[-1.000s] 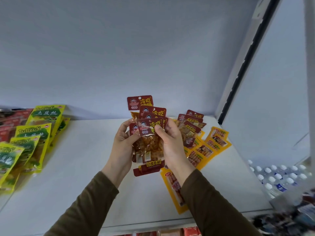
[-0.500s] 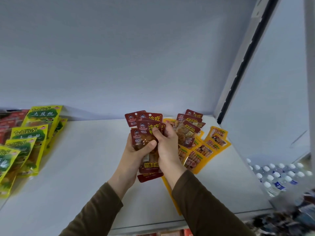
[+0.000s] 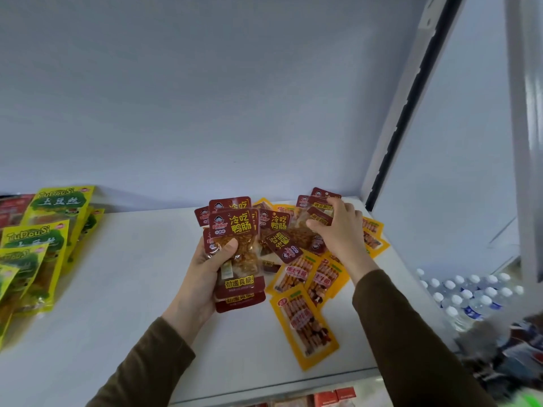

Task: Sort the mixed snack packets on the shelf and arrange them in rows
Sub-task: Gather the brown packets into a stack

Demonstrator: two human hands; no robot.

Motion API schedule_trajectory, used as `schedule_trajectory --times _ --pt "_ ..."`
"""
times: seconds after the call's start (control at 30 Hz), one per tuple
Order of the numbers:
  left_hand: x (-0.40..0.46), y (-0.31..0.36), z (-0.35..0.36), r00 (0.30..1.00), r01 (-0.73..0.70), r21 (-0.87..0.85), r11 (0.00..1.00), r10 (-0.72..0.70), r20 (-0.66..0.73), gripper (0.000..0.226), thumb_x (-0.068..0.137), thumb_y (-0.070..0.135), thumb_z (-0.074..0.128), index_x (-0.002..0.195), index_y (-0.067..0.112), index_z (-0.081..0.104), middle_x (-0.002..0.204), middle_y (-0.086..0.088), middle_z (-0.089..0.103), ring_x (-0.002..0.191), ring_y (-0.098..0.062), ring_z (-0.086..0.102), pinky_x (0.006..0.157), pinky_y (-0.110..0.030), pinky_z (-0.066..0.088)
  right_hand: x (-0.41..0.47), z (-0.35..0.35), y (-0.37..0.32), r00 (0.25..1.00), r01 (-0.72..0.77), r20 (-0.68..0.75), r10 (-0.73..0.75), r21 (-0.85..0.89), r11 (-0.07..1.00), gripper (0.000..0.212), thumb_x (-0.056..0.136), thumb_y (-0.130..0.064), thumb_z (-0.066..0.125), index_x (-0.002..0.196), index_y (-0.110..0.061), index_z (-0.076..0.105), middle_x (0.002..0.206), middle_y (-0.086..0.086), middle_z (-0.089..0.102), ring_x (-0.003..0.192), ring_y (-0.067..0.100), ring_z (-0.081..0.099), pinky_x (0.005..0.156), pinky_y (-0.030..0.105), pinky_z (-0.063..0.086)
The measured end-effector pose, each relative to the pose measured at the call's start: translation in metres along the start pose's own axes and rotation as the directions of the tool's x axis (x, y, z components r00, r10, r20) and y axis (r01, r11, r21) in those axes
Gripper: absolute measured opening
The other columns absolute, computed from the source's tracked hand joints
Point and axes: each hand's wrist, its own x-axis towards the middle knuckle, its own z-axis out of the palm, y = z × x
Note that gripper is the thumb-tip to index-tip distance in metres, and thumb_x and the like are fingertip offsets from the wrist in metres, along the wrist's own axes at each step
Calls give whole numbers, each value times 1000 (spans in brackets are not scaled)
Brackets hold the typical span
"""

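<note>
On the white shelf [image 3: 117, 289], my left hand [image 3: 202, 277] grips a fanned stack of dark red packets [image 3: 235, 245], thumb clamped across the front one. My right hand [image 3: 338, 230] reaches into the mixed pile [image 3: 296, 230] at the back right corner, fingers curled on another red packet [image 3: 318, 208]. Sorting looks partway done, by my reckoning: green-yellow packets [image 3: 35, 245] already lie overlapped in a row at far left; several red ones gathered; yellow packets [image 3: 305, 321] lie loose and unsorted under the pile. No red or yellow row laid yet. Pale wall [image 3: 205, 98] behind. Bottled water [image 3: 470, 298] sits below right, beyond the shelf upright [image 3: 411, 98].
</note>
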Motion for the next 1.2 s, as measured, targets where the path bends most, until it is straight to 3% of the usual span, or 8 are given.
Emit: schedule_trajectory --times 0.17,0.27,0.47,0.6,0.8,0.93,1.07,1.2 --pt "2 0 4 1000 8 -3 1000 -8 8 46 88 26 76 131 29 61 119 -11 75 99 -37 76 68 -43 62 12 8 4 997 -25 68 26 -17 1000 54 91 -41 72 138 -25 51 136 1 61 122 24 58 86 36 49" --pt "2 -1 4 1000 -2 -4 1000 2 -1 45 88 24 76 131 28 61 119 -11 75 99 -37 76 69 -44 62 13 1 4 997 -48 66 46 36 998 33 95 -37 67 125 -27 58 113 -6 67 91 12 62 61 25 41" --pt "5 -1 -3 996 -5 -63 998 -1 -89 48 85 25 78 130 28 60 116 -11 76 96 -37 76 68 -46 62 9 -39 -5 994 -105 38 104 604 790 2 96 -23 63 97 -21 61 78 -4 74 49 3 55 44 19 40" --pt "10 1 -5 984 3 -96 995 -20 -177 42 91 30 75 130 30 60 111 -6 78 92 -31 78 64 -43 62 -11 -38 -37 990 -139 121 70 898 417 19 94 -9 66 110 -11 56 94 9 78 63 19 67 52 27 53" --pt "14 11 2 988 -32 -183 983 3 -156 54 93 51 67 139 25 56 125 -9 74 109 -35 73 83 -53 62 -56 19 -89 931 -308 352 -97 900 310 76 89 5 68 139 -42 36 113 17 69 83 31 77 69 31 61" --pt "13 20 5 985 -90 -147 985 67 -157 61 97 53 60 144 14 54 134 -18 67 122 -41 65 105 -56 52 -79 49 -115 913 -284 369 -172 880 380 65 89 -1 72 138 -29 40 123 14 62 89 28 77 74 32 62" --pt "15 26 -6 972 -135 -167 977 98 -214 49 97 23 69 141 7 53 135 -27 62 116 -48 64 65 -40 62 -99 65 -131 920 -155 332 -208 796 585 56 88 -21 78 135 -21 47 114 -3 60 89 11 74 69 30 62" --pt "14 37 -33 959 -119 -127 985 81 -272 55 89 16 77 138 18 53 127 -15 71 113 -38 70 93 -58 58 -83 66 -136 960 58 184 -212 608 791 45 92 -52 65 124 -23 56 113 -15 58 104 3 59 86 28 53"
